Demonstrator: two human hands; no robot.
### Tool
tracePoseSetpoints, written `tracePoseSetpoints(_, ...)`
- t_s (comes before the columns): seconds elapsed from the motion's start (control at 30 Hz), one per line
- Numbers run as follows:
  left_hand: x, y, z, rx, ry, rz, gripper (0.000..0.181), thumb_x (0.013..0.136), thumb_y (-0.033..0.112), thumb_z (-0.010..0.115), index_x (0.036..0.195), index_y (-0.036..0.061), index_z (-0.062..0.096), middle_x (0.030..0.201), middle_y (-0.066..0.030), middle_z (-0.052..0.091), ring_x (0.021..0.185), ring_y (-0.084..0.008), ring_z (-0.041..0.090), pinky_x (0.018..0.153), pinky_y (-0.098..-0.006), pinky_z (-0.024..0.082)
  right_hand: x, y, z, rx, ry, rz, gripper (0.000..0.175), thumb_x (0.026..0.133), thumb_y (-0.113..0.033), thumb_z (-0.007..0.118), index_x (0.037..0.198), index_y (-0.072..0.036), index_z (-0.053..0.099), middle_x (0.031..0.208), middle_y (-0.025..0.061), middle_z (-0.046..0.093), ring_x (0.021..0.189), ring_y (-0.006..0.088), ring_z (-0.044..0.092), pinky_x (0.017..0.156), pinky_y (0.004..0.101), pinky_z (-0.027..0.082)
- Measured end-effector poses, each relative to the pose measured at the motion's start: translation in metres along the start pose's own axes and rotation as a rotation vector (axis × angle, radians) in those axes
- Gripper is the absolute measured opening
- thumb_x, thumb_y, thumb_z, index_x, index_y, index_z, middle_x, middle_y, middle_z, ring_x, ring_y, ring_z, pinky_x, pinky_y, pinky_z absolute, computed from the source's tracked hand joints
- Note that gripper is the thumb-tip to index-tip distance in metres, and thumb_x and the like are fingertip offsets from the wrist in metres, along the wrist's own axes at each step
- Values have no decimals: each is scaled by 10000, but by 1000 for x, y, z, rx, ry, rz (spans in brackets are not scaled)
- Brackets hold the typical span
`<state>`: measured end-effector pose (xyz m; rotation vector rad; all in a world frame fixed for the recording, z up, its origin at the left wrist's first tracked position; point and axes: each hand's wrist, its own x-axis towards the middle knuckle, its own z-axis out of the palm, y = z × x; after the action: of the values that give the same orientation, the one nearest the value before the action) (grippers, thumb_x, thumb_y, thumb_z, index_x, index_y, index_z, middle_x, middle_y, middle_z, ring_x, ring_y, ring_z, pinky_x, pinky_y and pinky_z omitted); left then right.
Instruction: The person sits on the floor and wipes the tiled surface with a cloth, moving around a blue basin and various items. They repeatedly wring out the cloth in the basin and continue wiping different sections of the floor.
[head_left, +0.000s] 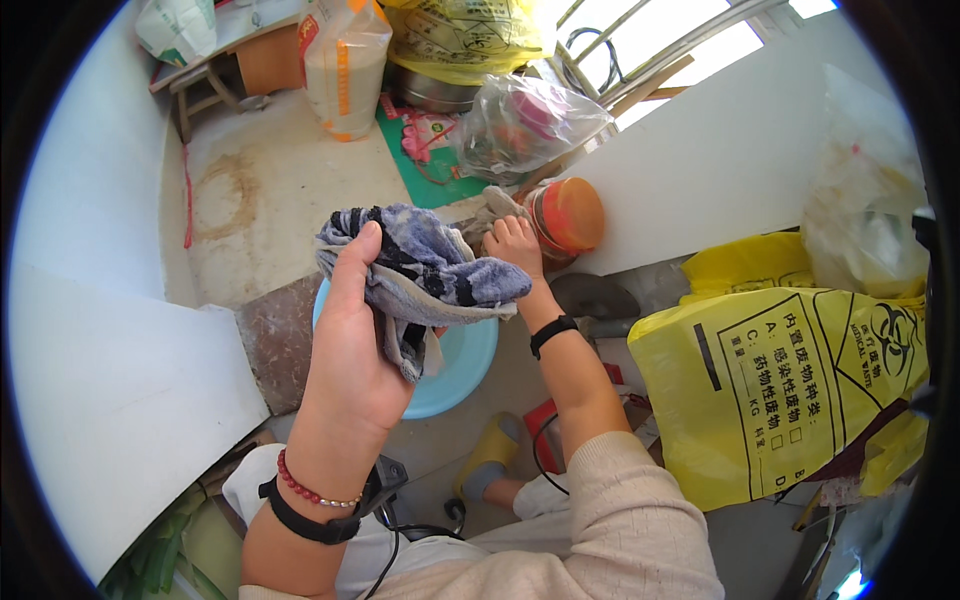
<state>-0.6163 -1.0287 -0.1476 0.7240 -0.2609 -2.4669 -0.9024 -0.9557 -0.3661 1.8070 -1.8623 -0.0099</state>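
Observation:
A crumpled blue-grey cloth with black stripes (420, 262) is gripped in my left hand (352, 352), thumb on top. Beyond it, my right hand (516, 244) reaches to a greyish cloth (499, 206) beside a jar with an orange-red lid (574, 214). The fingers of that hand touch the greyish cloth; whether they grip it cannot be told. Below the striped cloth is a light blue plastic basin (457, 371), partly hidden by the cloth and my left hand.
A large sack (345, 82) stands on the stained floor (255, 187) near a small wooden stool (202, 94). A clear plastic bag (525, 127) lies beyond the jar. Yellow medical-waste bags (765, 390) fill the right side. White walls (97, 352) flank the space; a brown stone ledge (281, 341) runs left of the basin.

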Motion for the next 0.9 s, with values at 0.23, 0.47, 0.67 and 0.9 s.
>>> tracePoseSetpoints(0.23, -4, -6, 8, -52, 26, -7, 268, 978, 352, 525, 1041, 110, 622, 944, -47, 700, 817, -185, 669, 640, -339, 499, -47, 8, -52, 111, 111, 141, 44, 734, -136, 611, 752, -98, 600, 882, 46, 583, 958, 230, 571, 906, 367, 464)
tracePoseSetpoints(0.47, -15, -4, 14, -51, 56, -9, 278, 965, 367, 550, 1034, 111, 635, 941, -44, 701, 817, -191, 670, 660, -341, 507, -117, 34, -45, 64, 40, 409, 186, 743, -71, 642, 927, -99, 644, 1032, 84, 615, 1007, 308, 580, 876, 409, 485)
tracePoseSetpoints(0.67, -19, -3, 10, -61, -5, -31, 275, 961, 369, 558, 1036, 116, 636, 940, -43, 698, 831, -202, 670, 681, -363, 511, -148, 60, -45, 160, 62, 1142, 533, 748, -106, 725, 1253, -99, 555, 1146, 167, 575, 1110, 400, 527, 908, 450, 466)
tracePoseSetpoints(0.9, -20, -4, 9, -55, -30, -20, 277, 960, 368, 560, 1051, 117, 633, 980, -49, 695, 861, -204, 666, 706, -368, 508, -68, 130, -99, 348, -357, 872, 1180, 658, -345, 848, 1553, -173, 98, 1342, 291, 422, 1171, 424, 506, 999, 456, 427)
